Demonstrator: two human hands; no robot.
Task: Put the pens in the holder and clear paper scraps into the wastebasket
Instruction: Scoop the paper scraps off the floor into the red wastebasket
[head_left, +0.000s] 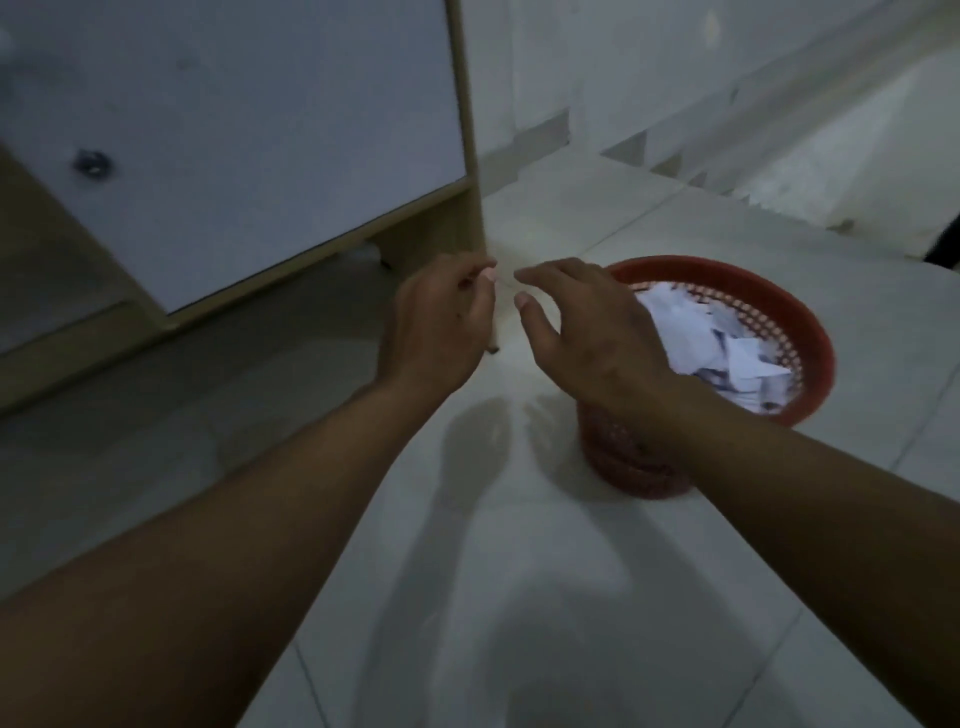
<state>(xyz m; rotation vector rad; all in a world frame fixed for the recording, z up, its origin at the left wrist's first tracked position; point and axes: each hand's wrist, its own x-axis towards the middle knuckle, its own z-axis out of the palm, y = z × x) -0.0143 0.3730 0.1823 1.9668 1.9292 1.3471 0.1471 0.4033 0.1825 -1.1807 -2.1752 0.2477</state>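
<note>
A red mesh wastebasket stands on the white tiled floor, right of centre. White paper scraps fill its inside. My right hand hovers over the basket's left rim with fingers spread and relaxed, holding nothing. My left hand is just left of it, above the floor, fingers loosely curled; I see nothing held in it. The fingertips of both hands nearly meet. No pens or holder are in view.
A desk side panel, white with a wooden frame, stands at the left, its leg close behind my left hand. A white wall and skirting run behind the basket. Tiled floor stretches toward me.
</note>
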